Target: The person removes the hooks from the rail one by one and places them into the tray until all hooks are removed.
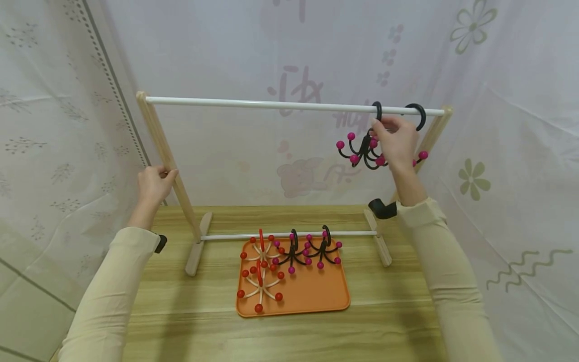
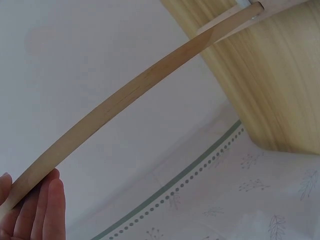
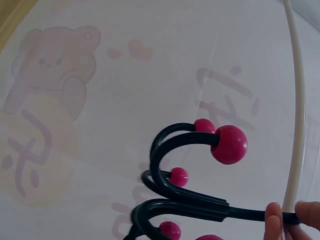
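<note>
My right hand (image 1: 399, 143) pinches the stem of a black multi-arm hook hanger (image 1: 365, 146) with pink ball tips. Its curved top loops over the white rail (image 1: 262, 104) of a wooden-ended rack. In the right wrist view, thumb and fingers (image 3: 273, 225) meet on that thin stem beside the rail. A second black hook hanger (image 1: 419, 114) hangs farther right, mostly hidden behind my hand. Over at the left, my left hand (image 1: 155, 185) holds the rack's wooden post (image 1: 165, 146); the left wrist view shows thumb and fingers on opposite sides of it.
On the wood-grain table, an orange tray (image 1: 312, 294) bears two cream hook hangers (image 1: 261, 289) with red balls and two black ones (image 1: 323, 249) with pink balls. The rack's lower white bar (image 1: 226, 237) runs behind the tray, between wooden feet (image 1: 195, 257). Printed curtains surround the table.
</note>
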The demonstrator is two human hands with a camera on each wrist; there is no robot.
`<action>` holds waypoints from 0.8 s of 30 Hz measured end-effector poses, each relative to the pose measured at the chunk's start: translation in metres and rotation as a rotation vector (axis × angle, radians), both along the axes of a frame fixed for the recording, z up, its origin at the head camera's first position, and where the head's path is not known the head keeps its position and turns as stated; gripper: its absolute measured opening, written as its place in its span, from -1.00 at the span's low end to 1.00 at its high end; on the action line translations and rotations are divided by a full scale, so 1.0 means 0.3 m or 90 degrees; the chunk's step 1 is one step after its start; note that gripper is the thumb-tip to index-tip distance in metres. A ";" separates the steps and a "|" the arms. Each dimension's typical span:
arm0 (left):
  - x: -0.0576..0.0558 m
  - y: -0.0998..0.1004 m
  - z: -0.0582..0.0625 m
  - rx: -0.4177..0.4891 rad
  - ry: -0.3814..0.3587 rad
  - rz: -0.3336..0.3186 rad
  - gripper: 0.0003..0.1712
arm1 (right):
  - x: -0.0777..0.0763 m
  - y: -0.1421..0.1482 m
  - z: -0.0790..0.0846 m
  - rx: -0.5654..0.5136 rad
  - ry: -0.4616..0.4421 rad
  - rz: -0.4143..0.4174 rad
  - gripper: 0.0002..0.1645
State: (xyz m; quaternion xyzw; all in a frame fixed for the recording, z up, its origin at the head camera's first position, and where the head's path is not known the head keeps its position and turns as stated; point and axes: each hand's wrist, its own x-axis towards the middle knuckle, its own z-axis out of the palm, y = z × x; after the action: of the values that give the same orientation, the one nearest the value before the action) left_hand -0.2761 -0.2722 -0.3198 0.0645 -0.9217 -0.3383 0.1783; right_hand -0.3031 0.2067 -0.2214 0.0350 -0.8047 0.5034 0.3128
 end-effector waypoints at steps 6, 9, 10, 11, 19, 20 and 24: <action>-0.002 -0.002 -0.001 -0.004 -0.003 -0.004 -0.50 | 0.047 -0.027 0.018 -0.027 0.058 0.032 -0.66; -0.003 -0.003 -0.004 -0.008 0.004 -0.006 -0.51 | 0.095 -0.052 0.032 -0.036 0.106 0.056 -0.70; -0.003 -0.003 -0.005 -0.009 0.007 -0.006 -0.50 | 0.107 -0.058 0.033 -0.040 0.119 0.065 -0.71; -0.003 -0.003 -0.006 -0.010 0.010 -0.006 -0.51 | 0.115 -0.061 0.030 -0.044 0.132 0.076 -0.72; -0.002 -0.002 -0.005 -0.012 0.011 -0.004 -0.52 | 0.193 -0.086 0.002 -0.019 0.131 0.103 -0.71; -0.001 -0.001 -0.004 -0.012 0.009 -0.004 -0.53 | 0.202 -0.088 -0.005 -0.014 0.129 0.107 -0.72; -0.002 0.000 -0.001 -0.009 -0.004 -0.002 -0.52 | 0.231 -0.096 -0.036 0.005 0.114 0.110 -0.73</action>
State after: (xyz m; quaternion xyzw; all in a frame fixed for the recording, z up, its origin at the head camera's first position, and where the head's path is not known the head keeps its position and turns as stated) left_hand -0.2766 -0.2722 -0.3200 0.0630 -0.9248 -0.3319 0.1752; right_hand -0.2339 0.1778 -0.2321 0.1502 -0.7697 0.5198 0.3390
